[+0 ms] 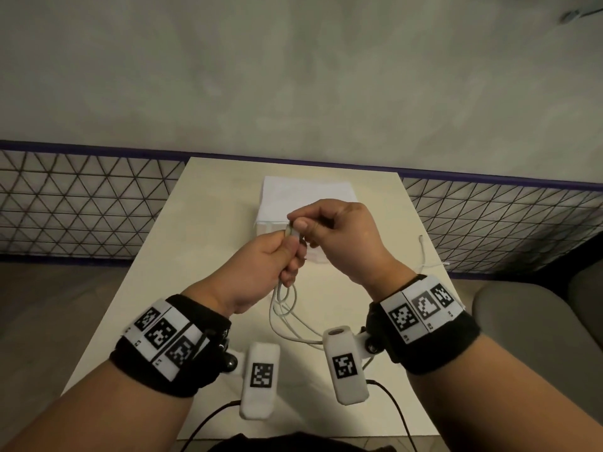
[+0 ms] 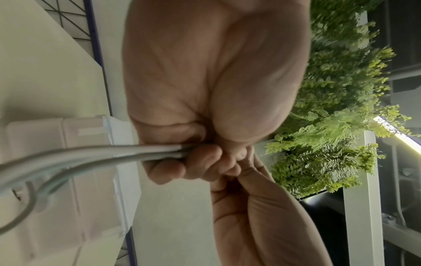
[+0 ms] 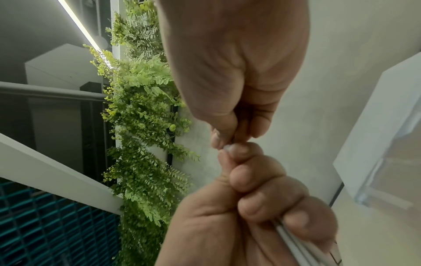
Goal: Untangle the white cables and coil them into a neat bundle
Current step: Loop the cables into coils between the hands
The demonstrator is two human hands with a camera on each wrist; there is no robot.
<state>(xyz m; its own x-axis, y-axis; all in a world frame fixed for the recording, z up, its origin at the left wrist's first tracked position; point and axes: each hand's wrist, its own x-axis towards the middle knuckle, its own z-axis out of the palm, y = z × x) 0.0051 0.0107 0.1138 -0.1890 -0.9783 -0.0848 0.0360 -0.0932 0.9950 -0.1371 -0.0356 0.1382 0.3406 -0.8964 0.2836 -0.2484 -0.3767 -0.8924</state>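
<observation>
Both hands meet above the cream table. My left hand grips several strands of white cable in its curled fingers, and the loops hang below it towards the table. In the left wrist view the strands run into the left fingers. My right hand pinches the cable's end between thumb and forefinger, just above the left fist. The right wrist view shows that pinch on the white tip, with the left hand below it holding the strands.
A white box stands at the back centre of the table, behind the hands. A second thin white cable lies by the table's right edge. A wire-mesh fence and a wall are behind, and a grey seat is at the right.
</observation>
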